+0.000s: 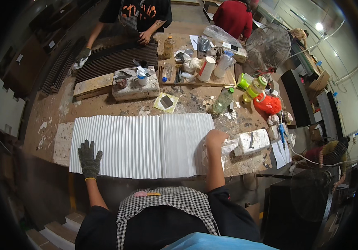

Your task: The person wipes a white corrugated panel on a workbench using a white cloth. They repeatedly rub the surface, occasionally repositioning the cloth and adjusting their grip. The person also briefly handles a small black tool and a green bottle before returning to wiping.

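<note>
White ridged strips lie side by side in a wide row along the near edge of the table. My left hand, in a dark grey knit glove, rests on the left part of the row with its fingers spread. At the right end of the row, my bare right hand is closed on a crumpled white rag. Its fingertips are hidden beneath it. Right of this hand, a white block carries a small dark tool.
Across the table, a co-worker's gloved hand touches dark strips. A paint-stained block holds cups. Bottles, a red plastic bag and a sanding pad lie beyond my strips. A large fan stands at far right.
</note>
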Available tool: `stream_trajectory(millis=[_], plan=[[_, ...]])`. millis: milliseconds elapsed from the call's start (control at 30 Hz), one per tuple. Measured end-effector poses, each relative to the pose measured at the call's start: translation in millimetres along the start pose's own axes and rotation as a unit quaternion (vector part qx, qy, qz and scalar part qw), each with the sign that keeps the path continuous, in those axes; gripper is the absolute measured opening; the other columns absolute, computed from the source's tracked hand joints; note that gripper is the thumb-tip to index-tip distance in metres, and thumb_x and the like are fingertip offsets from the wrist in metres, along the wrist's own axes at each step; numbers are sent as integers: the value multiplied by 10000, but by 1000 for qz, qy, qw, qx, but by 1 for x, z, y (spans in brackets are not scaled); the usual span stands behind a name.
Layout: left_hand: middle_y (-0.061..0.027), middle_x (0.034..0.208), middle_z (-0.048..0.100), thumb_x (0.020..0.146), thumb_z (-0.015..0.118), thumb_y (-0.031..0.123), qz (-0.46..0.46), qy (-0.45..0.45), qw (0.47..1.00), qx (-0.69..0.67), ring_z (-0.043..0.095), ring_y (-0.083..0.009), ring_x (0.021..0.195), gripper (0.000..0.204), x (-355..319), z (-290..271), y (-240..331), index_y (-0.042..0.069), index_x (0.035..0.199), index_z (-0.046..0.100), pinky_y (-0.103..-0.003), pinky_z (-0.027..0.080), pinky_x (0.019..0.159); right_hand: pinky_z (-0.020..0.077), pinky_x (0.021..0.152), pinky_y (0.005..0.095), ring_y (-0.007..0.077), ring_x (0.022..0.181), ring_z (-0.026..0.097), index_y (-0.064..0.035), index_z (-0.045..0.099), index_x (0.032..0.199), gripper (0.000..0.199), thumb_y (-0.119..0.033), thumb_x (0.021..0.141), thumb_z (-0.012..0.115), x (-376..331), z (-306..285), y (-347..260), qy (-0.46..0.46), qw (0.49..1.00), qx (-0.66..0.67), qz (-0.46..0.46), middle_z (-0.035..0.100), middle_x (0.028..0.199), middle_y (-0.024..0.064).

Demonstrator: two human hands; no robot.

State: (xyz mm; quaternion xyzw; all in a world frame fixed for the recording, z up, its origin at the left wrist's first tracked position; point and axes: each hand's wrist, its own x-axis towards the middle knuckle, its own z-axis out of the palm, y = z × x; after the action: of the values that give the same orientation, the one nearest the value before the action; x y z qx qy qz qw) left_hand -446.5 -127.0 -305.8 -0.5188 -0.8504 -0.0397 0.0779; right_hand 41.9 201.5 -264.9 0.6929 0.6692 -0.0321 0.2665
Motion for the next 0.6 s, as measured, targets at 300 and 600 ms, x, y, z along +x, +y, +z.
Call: stream_trajectory(millis=[300,600], plan=[[-169,1653,330,984,624,412,-11,-19,1000,2,264,-389,1532,666,5,-2,6,101,1548,450,-547,138,1268,533,915,493,274,1129,718,-162,786,1165,366,-356,856,755,-16,-33,6,-34,992,-90,-82,752,1228,52],[-230,1601,390,979,615,490,24,48,999,1,325,-448,1488,705,-12,9,-12,106,1543,439,-589,197,1234,521,917,488,257,1098,726,-164,790,1138,333,-377,904,687,21,11,-9,-4,994,-73,-84,759,1202,59]])
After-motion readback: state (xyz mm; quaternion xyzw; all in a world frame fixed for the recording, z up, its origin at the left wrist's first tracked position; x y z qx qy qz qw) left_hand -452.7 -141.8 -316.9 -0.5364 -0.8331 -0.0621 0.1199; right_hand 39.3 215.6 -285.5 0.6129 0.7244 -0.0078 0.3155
